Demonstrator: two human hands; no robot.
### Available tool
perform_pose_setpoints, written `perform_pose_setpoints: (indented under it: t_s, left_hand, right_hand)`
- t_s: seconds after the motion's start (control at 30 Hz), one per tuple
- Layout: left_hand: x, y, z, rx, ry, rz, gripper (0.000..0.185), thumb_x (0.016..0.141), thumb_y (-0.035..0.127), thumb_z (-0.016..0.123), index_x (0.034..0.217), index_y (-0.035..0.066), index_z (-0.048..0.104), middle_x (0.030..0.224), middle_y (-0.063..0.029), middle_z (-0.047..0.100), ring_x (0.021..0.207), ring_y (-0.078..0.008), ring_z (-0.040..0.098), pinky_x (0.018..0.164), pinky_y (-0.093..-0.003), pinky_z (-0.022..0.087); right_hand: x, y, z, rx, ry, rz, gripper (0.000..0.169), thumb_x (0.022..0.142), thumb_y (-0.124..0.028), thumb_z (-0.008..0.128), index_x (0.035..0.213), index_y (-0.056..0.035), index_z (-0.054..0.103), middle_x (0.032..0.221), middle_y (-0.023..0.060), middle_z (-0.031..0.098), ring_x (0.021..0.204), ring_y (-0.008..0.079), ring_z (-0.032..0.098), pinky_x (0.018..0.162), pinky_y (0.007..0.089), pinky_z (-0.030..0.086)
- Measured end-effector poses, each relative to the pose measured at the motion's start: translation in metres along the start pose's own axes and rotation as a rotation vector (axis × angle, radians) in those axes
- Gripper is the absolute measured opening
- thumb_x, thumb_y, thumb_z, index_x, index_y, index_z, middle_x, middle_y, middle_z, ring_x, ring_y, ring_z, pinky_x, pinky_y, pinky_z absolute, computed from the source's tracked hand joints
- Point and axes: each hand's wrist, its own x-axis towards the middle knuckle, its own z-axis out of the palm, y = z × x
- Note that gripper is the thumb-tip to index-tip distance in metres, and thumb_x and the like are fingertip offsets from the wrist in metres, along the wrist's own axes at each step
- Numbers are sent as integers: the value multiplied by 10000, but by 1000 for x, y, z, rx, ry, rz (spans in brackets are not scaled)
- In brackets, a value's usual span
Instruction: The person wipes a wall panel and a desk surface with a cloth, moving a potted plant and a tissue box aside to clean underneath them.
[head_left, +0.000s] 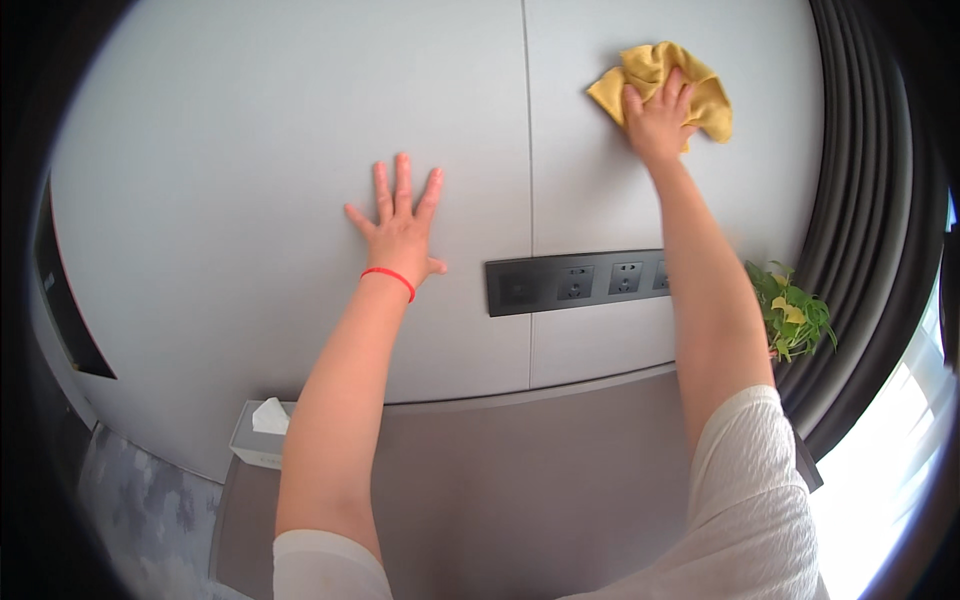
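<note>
A crumpled yellow cloth (709, 105) lies against the upper right of a light grey wall panel (225, 172). My right hand (660, 124) presses it flat to the wall, fingers spread over the fabric. Left of the vertical seam (529, 150) between two panels, my left hand (401, 232) rests on the bare wall with its fingers apart, holding nothing. A red cord bracelet (390, 276) circles that wrist. Below and between the hands runs a black socket strip (536, 286), its right end hidden behind my right forearm.
A brown tabletop (525, 465) meets the wall below. On its left stands a tissue box (251, 435), partly behind my left arm. A green leafy plant (795, 311) is at the right, beside a dark curtain (870, 187) and a bright window (885, 480). Patterned carpet (150, 487) shows lower left.
</note>
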Motion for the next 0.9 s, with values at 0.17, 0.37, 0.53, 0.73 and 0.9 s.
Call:
perform_pose_setpoints:
  t_s: [0.17, 0.37, 0.53, 0.73, 0.9]
  left_hand:
    - [1, 10, -3, 24, -53, -64, 1225, 631, 330, 882, 1543, 328, 64, 1605, -83, -159, 1479, -350, -89, 1075, -731, 148]
    - [5, 7, 0, 93, -73, -87, 1248, 621, 363, 881, 1543, 333, 41, 1602, -84, -169, 1479, -347, -99, 1078, -722, 162]
    - [3, 8, 2, 75, -32, -76, 1278, 604, 357, 892, 1544, 317, 26, 1600, -94, -171, 1477, -356, -98, 1077, -722, 169]
    - [3, 6, 4, 47, -29, -58, 1308, 587, 348, 902, 1548, 295, 16, 1596, -106, -182, 1473, -367, -108, 1070, -731, 165]
    - [1, 5, 2, 6, -27, -52, 1257, 614, 338, 889, 1542, 333, 41, 1605, -80, -163, 1478, -353, -94, 1068, -736, 164]
  right_hand:
    - [-90, -71, 12, -25, -27, -533, 798, 850, -529, 577, 1522, -229, 268, 1563, 100, 254, 1465, 336, 151, 1054, 665, 196]
    - [-56, -86, 12, 134, -164, -705, 624, 816, -521, 602, 1388, -294, 501, 1330, 56, 567, 1318, 238, 435, 1094, 565, 217]
    - [32, 37, 3, 81, 77, -65, 721, 905, -576, 443, 1522, -248, 268, 1584, 57, 239, 1468, 292, 163, 1149, 559, 105]
    - [33, 63, 6, -67, -108, 406, 677, 937, -482, 390, 1528, -190, 239, 1615, 96, 90, 1476, 354, 48, 1039, 696, 183]
    - [4, -107, 26, 235, 99, -244, 729, 898, -384, 486, 1501, -36, 270, 1585, 125, 214, 1467, 352, 135, 1037, 715, 168]
